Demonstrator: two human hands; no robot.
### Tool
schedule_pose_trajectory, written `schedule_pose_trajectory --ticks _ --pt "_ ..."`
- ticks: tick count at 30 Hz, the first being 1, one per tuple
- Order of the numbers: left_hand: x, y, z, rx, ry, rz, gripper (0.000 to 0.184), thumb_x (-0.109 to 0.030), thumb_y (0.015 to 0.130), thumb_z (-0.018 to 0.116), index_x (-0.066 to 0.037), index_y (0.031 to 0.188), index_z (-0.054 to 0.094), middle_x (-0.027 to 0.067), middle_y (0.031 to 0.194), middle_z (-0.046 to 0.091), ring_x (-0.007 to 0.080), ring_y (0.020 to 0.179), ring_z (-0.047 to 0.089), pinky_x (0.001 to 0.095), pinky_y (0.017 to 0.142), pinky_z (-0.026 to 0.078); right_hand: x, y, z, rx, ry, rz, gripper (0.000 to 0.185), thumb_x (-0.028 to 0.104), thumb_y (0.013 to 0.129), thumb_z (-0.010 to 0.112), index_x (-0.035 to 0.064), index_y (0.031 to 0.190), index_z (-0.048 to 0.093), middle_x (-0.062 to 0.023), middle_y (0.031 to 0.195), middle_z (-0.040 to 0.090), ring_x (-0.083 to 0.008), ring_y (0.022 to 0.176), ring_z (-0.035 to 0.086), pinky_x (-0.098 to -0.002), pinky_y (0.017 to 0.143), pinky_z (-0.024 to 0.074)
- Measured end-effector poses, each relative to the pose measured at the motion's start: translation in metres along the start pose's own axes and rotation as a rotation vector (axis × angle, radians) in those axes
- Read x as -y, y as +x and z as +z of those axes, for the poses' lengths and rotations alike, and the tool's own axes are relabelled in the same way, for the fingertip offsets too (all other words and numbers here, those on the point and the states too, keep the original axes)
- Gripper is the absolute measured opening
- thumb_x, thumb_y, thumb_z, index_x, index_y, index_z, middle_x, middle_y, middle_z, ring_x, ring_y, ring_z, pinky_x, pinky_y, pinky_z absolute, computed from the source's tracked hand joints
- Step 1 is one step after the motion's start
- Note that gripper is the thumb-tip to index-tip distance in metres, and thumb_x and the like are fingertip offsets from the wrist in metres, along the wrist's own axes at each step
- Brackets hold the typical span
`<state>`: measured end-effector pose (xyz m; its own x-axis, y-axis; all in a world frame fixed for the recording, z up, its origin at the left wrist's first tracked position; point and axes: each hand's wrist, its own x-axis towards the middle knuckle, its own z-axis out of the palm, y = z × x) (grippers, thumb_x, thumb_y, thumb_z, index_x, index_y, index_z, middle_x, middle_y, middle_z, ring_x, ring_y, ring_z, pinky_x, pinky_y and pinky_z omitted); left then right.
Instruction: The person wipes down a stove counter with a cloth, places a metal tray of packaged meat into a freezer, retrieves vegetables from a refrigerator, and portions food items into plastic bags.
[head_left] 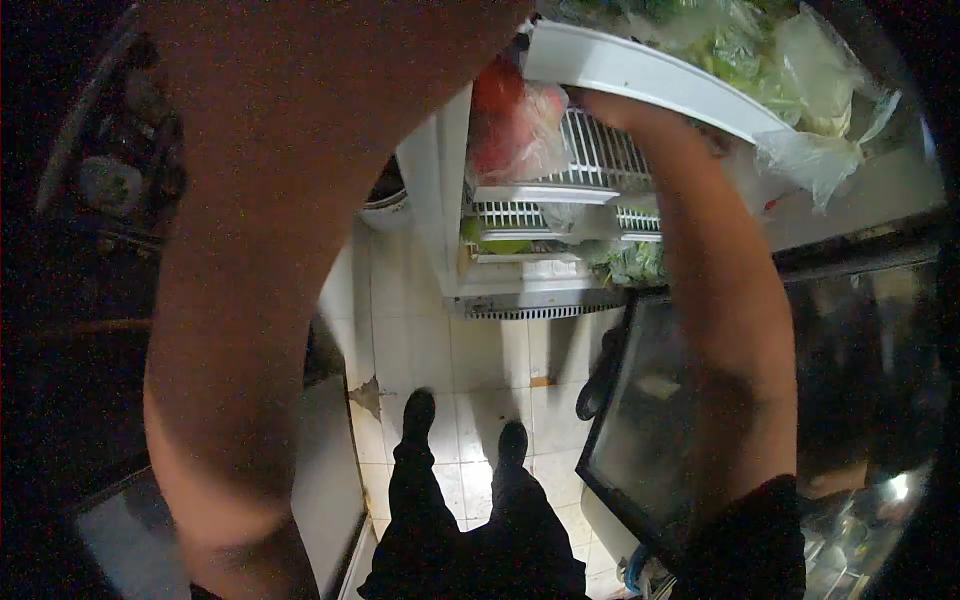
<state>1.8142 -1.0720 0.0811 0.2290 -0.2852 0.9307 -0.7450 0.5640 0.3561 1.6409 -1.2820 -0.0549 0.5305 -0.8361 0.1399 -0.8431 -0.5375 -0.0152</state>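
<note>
My right arm reaches into an open upright fridge, and my right hand [615, 112] is just under the white front rail of the upper shelf [650, 75]. Its fingers are hidden behind that rail, so what they touch does not show. A red item in a clear plastic bag [515, 125] sits left of the hand on the wire shelf [600, 150]. My left forearm [300, 120] runs large and close across the left side toward the top edge; the left hand lies beyond the frame.
Bagged leafy greens [750, 50] fill the upper shelf, with a loose clear bag [825, 160] hanging over its edge. More greens [630, 262] lie low in the fridge. The dark-framed glass door [640, 400] stands open at right. A bucket-like container [385, 205] is left of the fridge.
</note>
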Motion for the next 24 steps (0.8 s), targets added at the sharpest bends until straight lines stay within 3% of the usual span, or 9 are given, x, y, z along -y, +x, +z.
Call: schedule_pose_trajectory --ticks 18,24 --pt "0.007 0.007 0.001 -0.043 0.017 -0.038 0.053 -0.008 0.070 0.073 0.003 0.106 0.037 0.0351 0.128 0.045 0.0375 0.119 0.050 0.0399 0.098 0.040 -0.005 0.002 -0.030 0.013 0.065 0.114 0.043 0.038 0.092 0.051 0.0058 0.119 0.059 -0.0179 0.118 0.062 -0.0361 0.109 0.058 -0.0450 0.094 0.0452" --pt "-0.012 0.021 0.007 -0.052 0.027 -0.065 0.055 -0.006 0.069 0.073 0.003 0.107 0.034 0.0368 0.131 0.042 0.0383 0.123 0.049 0.0400 0.100 0.039 -0.017 -0.012 -0.026 -0.031 0.370 0.282 0.042 0.038 0.091 0.051 0.0058 0.118 0.059 -0.0173 0.118 0.062 -0.0354 0.109 0.058 -0.0453 0.094 0.0454"
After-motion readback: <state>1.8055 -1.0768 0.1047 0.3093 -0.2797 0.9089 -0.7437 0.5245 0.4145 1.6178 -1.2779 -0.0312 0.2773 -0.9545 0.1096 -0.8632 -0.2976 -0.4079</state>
